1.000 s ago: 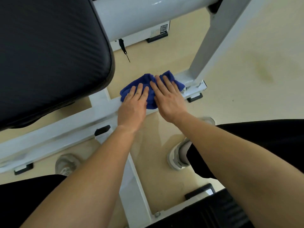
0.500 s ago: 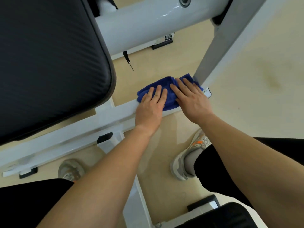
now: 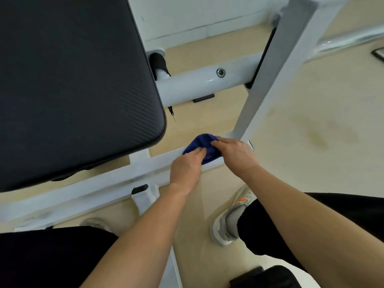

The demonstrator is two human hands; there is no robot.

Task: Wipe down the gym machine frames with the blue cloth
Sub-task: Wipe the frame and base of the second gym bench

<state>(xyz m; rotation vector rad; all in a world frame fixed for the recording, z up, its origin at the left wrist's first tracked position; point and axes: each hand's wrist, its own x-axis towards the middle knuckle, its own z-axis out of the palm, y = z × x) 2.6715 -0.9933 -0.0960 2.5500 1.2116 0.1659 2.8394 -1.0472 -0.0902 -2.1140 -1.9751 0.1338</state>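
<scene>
The blue cloth (image 3: 204,146) lies bunched on the white floor bar (image 3: 104,181) of the machine frame, near where a slanted white upright (image 3: 270,80) meets it. My left hand (image 3: 185,169) has its fingers curled onto the cloth's near left side. My right hand (image 3: 234,156) grips the cloth's right side with curled fingers. Part of the cloth is hidden under both hands.
A large black padded seat (image 3: 72,84) overhangs the bar at the left. A round white crossbar (image 3: 207,82) with a bolt runs behind it. My grey shoe (image 3: 230,217) stands on the beige floor right of a second white bar (image 3: 174,267).
Both hands went from lying flat on the spread cloth to curling their fingers and bunching it up. The cloth is now gathered into a smaller lump near the upright's foot.
</scene>
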